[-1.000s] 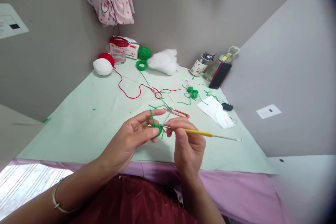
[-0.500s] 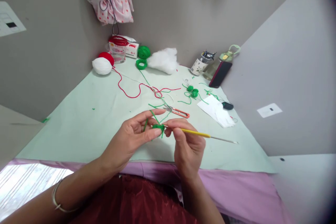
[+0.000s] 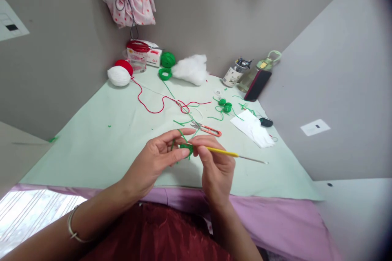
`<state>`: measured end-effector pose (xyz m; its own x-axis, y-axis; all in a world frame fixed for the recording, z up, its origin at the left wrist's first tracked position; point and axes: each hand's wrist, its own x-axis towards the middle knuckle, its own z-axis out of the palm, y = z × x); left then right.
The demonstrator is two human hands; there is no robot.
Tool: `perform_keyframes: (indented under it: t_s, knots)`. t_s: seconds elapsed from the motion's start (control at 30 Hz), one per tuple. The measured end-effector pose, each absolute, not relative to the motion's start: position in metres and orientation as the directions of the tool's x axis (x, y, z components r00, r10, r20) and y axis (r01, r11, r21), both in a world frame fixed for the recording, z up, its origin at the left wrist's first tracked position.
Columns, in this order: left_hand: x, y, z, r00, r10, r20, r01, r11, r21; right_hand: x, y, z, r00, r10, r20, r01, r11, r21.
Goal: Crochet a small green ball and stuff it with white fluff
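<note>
Between thumb and fingers, my left hand (image 3: 159, 151) pinches a small green crochet piece (image 3: 186, 147). Green yarn (image 3: 181, 133) runs over its raised index finger. A yellow-handled crochet hook (image 3: 221, 152) is gripped in my right hand (image 3: 217, 167), its bare metal end pointing right. The other end of the hook meets the green piece, but its tip is partly hidden by my fingers and the stitches. Just beyond my hands lie orange thread snips (image 3: 210, 130), with yarn strands crossing near their blades.
White and red yarn balls (image 3: 119, 76), a green yarn ball (image 3: 168, 60) and white stuffing (image 3: 191, 70) stand at the back. To the right are small green crocheted pieces (image 3: 227, 107), white paper (image 3: 249, 127), a phone (image 3: 257, 85), a pen cup (image 3: 232, 76) and a bottle (image 3: 266, 64).
My right hand and the crochet hook have shifted slightly left, bringing the hook farther across the green piece. My left hand keeps its pinch and has barely moved.
</note>
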<state>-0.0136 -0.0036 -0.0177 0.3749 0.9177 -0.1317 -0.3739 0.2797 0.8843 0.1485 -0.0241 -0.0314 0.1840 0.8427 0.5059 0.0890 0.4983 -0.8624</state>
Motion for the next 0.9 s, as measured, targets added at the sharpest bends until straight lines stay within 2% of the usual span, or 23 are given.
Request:
perform_keyframes:
  t_s: [0.27, 0.33, 0.43, 0.5, 0.6, 0.67, 0.7, 0.73, 0.8, 0.87, 0.9]
  knots:
    - [-0.017, -0.004, -0.012, 0.33, 0.937, -0.114, -0.302, 0.22, 0.928, 0.151, -0.024, -0.032, 0.21, 0.891, 0.403, -0.084, 0.427, -0.9]
    - [-0.018, -0.004, -0.012, 0.324, 0.94, -0.104, -0.287, 0.203, 0.936, 0.151, -0.026, -0.029, 0.196, 0.883, 0.427, -0.056, 0.445, -0.894]
    - [-0.019, -0.006, -0.013, 0.302, 0.95, -0.083, -0.247, 0.162, 0.955, 0.151, -0.031, -0.024, 0.162, 0.841, 0.516, 0.124, 0.501, -0.856]
    - [-0.018, -0.007, -0.012, 0.261, 0.964, -0.05, -0.214, 0.109, 0.971, 0.151, -0.034, -0.025, 0.105, 0.771, 0.628, 0.297, 0.578, -0.76]
    - [-0.014, -0.008, -0.011, 0.219, 0.976, -0.008, -0.229, 0.059, 0.972, 0.147, -0.034, -0.035, -0.036, 0.602, 0.798, 0.54, 0.683, -0.491]
    - [-0.013, -0.006, -0.011, 0.262, 0.963, -0.067, -0.315, 0.151, 0.937, 0.145, -0.033, -0.043, -0.071, 0.503, 0.861, 0.651, 0.678, -0.342]
    - [-0.012, -0.005, -0.011, 0.312, 0.942, -0.121, -0.36, 0.236, 0.903, 0.144, -0.032, -0.045, -0.059, 0.477, 0.877, 0.671, 0.669, -0.319]
    - [-0.013, -0.003, -0.011, 0.367, 0.914, -0.175, -0.396, 0.323, 0.859, 0.144, -0.032, -0.046, -0.027, 0.48, 0.877, 0.659, 0.668, -0.345]
    - [-0.014, 0.001, -0.011, 0.446, 0.863, -0.237, -0.433, 0.44, 0.787, 0.146, -0.031, -0.043, 0.07, 0.566, 0.821, 0.53, 0.677, -0.511]
    - [-0.016, 0.003, -0.012, 0.451, 0.862, -0.231, -0.449, 0.443, 0.776, 0.148, -0.029, -0.035, 0.17, 0.678, 0.716, 0.312, 0.652, -0.691]
    - [-0.016, 0.003, -0.012, 0.436, 0.874, -0.214, -0.449, 0.418, 0.79, 0.149, -0.028, -0.031, 0.191, 0.717, 0.671, 0.215, 0.636, -0.741]
